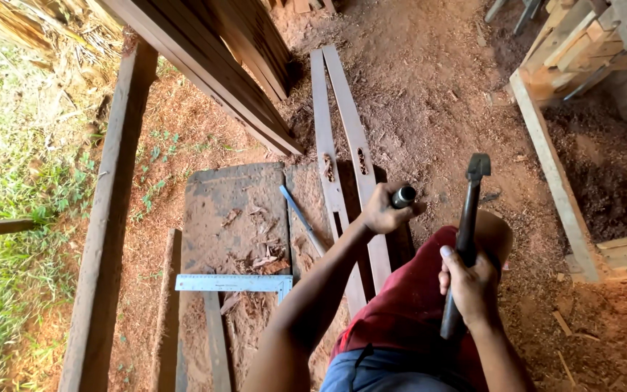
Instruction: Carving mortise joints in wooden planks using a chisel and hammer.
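1. Wrapped tight in our left hand is a dark cylindrical chisel handle with a metal-ringed top; the fingers curl fully round its shaft, and the ringed end pokes out at about two o'clock from the fist.
2. Our right hand is clenched round the dark, smooth wooden haft of a claw hammer, thumb laid along the shaft. The black steel head stands raised at twelve o'clock from that hand, just right of the chisel top and apart from it.
3. Under the left fist lie two long, narrow reddish timber rails, flat-planed, side by side, running away toward twelve o'clock. Each has a rough oblong mortise hole cut in it, just at eleven o'clock from the fist.
4. Our red-shorted knee presses over the near ends of the rails.
5. At nine o'clock from the left hand sits a wide, weathered brown board, dusty and strewn with curled wood chips. A slim blue rod-like tool lies slanted on it.
6. At seven o'clock from that hand, a shiny steel try square lies flat, its blade graduated.
7. Loose red sawdust and earth cover the ground; stacked pale planks stand at one o'clock.
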